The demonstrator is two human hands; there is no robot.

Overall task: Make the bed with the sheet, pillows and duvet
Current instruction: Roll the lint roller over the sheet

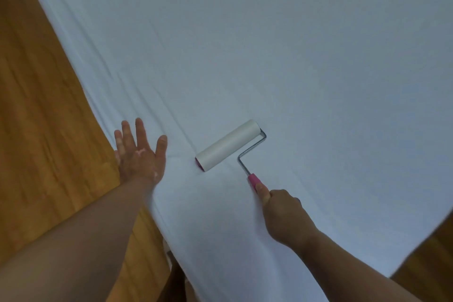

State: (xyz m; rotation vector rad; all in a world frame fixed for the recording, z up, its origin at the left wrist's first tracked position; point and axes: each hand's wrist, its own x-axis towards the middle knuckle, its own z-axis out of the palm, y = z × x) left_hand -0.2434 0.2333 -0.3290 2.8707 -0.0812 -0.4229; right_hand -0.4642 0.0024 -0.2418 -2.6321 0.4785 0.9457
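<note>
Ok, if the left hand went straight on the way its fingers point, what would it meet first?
Only sheet, it seems. The left hand lies flat near its edge, fingers pointing roughly along it. The roller sits off to the right, out of that line.
</note>
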